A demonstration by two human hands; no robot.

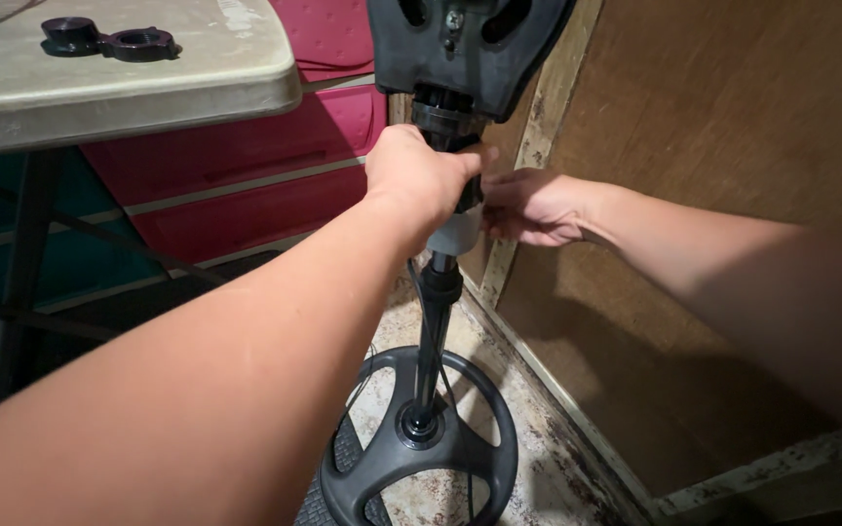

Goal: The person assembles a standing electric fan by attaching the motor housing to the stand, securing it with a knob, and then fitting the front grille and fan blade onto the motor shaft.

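Holding the top of a fan stand pole [438, 321], the person's left hand [419, 180] is wrapped tight around the black neck joint [445, 122] just under the dark fan head [465, 44]. The right hand [530, 206] comes in from the side, and its fingers pinch at the pale grey collar [458, 232] right below the left hand; its grip looks closed on that part, though the fingertips are partly hidden. The pole stands upright on a round black base [421, 443] on the dirty floor [548, 477]. To do this step well, the left hand should likely keep the pole still and straight while the right hand works at the collar with small moves, so the stand does not tip. A thin black cord [419, 292] hangs close beside the pole and could get caught. Room is tight on the right, where a brown board wall [713, 127] stands near the hand. On the left, the corner of a grey desk [246, 88] sticks out, with two black ring parts [109, 39] on top, well apart from the hands. Red panels [246, 156] sit behind it.
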